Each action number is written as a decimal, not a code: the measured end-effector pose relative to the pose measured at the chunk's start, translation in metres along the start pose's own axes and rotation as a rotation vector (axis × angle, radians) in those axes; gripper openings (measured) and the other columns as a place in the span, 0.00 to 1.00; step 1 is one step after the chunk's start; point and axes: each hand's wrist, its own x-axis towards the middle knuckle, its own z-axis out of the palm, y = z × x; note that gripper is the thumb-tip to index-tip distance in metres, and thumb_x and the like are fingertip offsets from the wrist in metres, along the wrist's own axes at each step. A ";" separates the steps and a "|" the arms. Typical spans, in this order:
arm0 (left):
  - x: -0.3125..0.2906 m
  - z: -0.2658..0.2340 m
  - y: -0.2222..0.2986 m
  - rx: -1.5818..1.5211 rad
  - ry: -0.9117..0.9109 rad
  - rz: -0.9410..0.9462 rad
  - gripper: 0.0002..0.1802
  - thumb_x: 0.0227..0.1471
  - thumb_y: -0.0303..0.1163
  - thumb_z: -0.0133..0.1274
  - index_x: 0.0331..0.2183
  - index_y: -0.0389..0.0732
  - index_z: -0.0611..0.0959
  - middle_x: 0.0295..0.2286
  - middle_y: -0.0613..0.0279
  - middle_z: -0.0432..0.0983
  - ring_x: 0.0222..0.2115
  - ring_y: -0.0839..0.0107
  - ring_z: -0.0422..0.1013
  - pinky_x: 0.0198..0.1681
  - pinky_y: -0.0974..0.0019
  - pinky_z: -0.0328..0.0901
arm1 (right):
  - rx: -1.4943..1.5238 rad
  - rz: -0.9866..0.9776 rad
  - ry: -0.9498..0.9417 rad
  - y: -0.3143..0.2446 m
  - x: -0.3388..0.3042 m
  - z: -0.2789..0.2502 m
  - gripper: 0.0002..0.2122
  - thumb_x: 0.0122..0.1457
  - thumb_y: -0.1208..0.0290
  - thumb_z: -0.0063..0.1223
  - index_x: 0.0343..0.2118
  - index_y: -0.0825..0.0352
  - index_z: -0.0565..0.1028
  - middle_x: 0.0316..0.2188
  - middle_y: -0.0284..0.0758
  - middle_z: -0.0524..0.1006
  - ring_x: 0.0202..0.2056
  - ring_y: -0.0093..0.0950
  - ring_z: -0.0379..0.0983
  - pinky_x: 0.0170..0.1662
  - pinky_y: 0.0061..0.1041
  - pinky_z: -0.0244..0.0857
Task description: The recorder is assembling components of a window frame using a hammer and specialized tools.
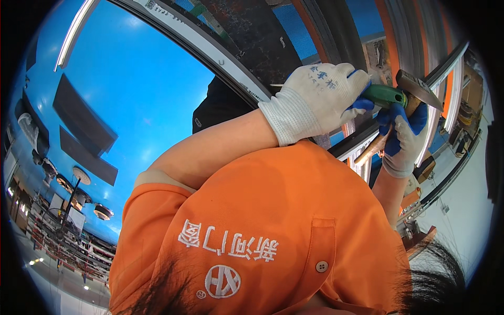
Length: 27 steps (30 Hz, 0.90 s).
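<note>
- Gripping green tool handle w/ L hand, white/blue glove, fingers curled tight round it.
- R hand, same glove type, fingers wrapped round wooden handle of hammer.
- Hammer head right next to green handle's butt end; can't tell if touching.
- Both tools upper R, over dk + orange strips.
- Grey profile runs diag. from top edge to L cuff.
- Glossy blue surface far L, w/ dk flat panels.
</note>
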 end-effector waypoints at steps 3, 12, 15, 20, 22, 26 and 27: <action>0.000 -0.001 -0.001 0.014 0.052 0.032 0.24 0.48 0.41 0.62 0.46 0.44 0.75 0.38 0.58 0.78 0.33 0.60 0.78 0.37 0.68 0.72 | 0.008 -0.052 -0.020 -0.005 0.000 0.002 0.27 0.49 0.73 0.65 0.53 0.71 0.69 0.35 0.38 0.79 0.25 0.20 0.74 0.27 0.13 0.68; 0.000 0.006 0.000 0.063 0.061 -0.020 0.23 0.50 0.43 0.61 0.44 0.43 0.75 0.36 0.58 0.79 0.30 0.60 0.78 0.35 0.67 0.72 | -0.239 -0.051 0.250 -0.039 0.009 -0.007 0.19 0.60 0.68 0.53 0.52 0.71 0.71 0.34 0.38 0.78 0.26 0.20 0.72 0.26 0.13 0.64; 0.004 0.007 0.000 0.035 0.059 -0.053 0.22 0.50 0.43 0.60 0.43 0.43 0.75 0.35 0.58 0.79 0.29 0.61 0.78 0.34 0.67 0.72 | -0.241 -0.054 0.271 -0.057 0.014 -0.025 0.18 0.63 0.66 0.50 0.52 0.71 0.71 0.33 0.37 0.78 0.25 0.20 0.72 0.27 0.13 0.63; 0.010 0.005 0.000 -0.016 0.077 -0.135 0.21 0.52 0.43 0.59 0.42 0.41 0.74 0.32 0.58 0.79 0.27 0.61 0.77 0.32 0.67 0.71 | -0.265 -0.049 0.059 -0.063 0.028 -0.058 0.18 0.64 0.62 0.49 0.50 0.71 0.73 0.30 0.35 0.79 0.24 0.19 0.73 0.28 0.12 0.64; 0.011 0.006 0.000 -0.009 0.082 -0.127 0.20 0.53 0.43 0.58 0.42 0.41 0.74 0.31 0.58 0.79 0.27 0.61 0.77 0.31 0.67 0.71 | -0.389 -0.006 0.129 -0.059 0.034 -0.058 0.18 0.65 0.62 0.48 0.50 0.71 0.73 0.29 0.34 0.79 0.24 0.18 0.72 0.28 0.10 0.62; 0.009 0.009 -0.001 0.002 0.082 -0.169 0.20 0.53 0.43 0.57 0.41 0.40 0.74 0.31 0.58 0.79 0.26 0.62 0.77 0.30 0.67 0.71 | -0.528 -0.050 0.159 -0.034 0.043 -0.039 0.17 0.65 0.62 0.47 0.50 0.70 0.74 0.31 0.32 0.79 0.26 0.16 0.72 0.28 0.10 0.62; 0.010 0.010 -0.001 -0.003 0.077 -0.179 0.20 0.53 0.43 0.57 0.41 0.40 0.74 0.31 0.58 0.79 0.26 0.62 0.77 0.30 0.67 0.71 | -0.572 -0.084 0.173 -0.029 0.043 -0.033 0.17 0.66 0.63 0.47 0.51 0.69 0.74 0.32 0.32 0.79 0.27 0.15 0.72 0.28 0.10 0.62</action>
